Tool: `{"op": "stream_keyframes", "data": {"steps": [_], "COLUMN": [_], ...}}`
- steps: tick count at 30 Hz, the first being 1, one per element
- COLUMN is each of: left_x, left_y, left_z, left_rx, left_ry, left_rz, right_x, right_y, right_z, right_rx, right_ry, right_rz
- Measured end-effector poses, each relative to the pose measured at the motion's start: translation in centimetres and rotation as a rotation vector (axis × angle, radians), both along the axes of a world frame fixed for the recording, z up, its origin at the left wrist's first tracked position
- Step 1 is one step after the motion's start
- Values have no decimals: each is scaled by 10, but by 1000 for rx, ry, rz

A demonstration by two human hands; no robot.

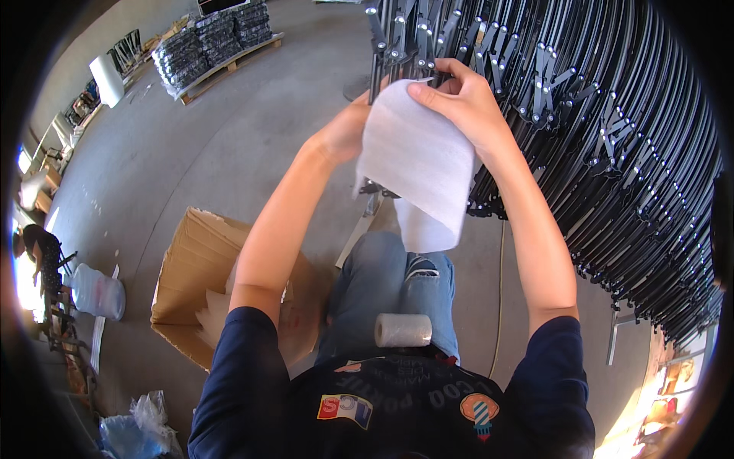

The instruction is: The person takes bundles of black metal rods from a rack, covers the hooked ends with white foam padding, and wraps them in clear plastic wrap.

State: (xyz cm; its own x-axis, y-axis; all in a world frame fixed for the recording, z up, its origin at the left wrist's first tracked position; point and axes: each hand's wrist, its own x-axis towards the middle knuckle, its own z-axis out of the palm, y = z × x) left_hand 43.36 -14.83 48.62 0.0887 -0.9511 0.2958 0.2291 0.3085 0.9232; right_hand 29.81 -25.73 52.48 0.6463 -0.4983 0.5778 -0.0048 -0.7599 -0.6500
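My right hand [467, 106] pinches the upper edge of a white foam sheet [418, 149] between thumb and fingers, close to black metal frames with riveted joints [424, 40]. Behind the sheet's left edge is my left hand [347, 129], raised beside the nearest frame; its fingers are mostly hidden, so its grip cannot be seen. The sheet hangs down in front of the frame, its lower end curling above my knees. A roll of clear plastic film [403, 330] lies on my lap.
Many black metal frames [619, 172] stand in a dense row to the right. An open cardboard box [200, 275] holding white sheets is at my left. Farther off are a pallet [229, 63] of wrapped stacks, a water bottle [98, 291], plastic bags [140, 427] and another person [43, 258].
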Motion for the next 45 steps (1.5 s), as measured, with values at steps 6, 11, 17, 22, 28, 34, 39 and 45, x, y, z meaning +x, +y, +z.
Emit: {"op": "stream_keyframes", "data": {"steps": [6,11,17,22,28,34,39,45], "left_x": [-12,-21,-5,-12,-14,-14,-7,-6], "left_y": [10,7,-3,-3,-8,-15,-12,-11], "left_z": [1,-7,-24,-12,-15,-18,-20,-15], "left_rx": [44,-76,-88,-100,-139,-150,-121,-120], "left_ry": [-177,-818,-121,-28,-110,-137,-69,-24], "left_rz": [7,384,72,-97,-54,-67,-93,-205], "right_x": [6,8,-15,-45,-23,-6,-35,-101], "right_y": [13,18,48,93,110,111,114,55], "right_z": [-16,-24,-33,-72,-85,-99,-68,-23], "right_rx": [246,303,197,186,278,26,-46,367], "right_ry": [-88,-88,-424,360,214,122,279,-115], "right_rz": [99,112,33,73,-186,-387,-260,267]}}
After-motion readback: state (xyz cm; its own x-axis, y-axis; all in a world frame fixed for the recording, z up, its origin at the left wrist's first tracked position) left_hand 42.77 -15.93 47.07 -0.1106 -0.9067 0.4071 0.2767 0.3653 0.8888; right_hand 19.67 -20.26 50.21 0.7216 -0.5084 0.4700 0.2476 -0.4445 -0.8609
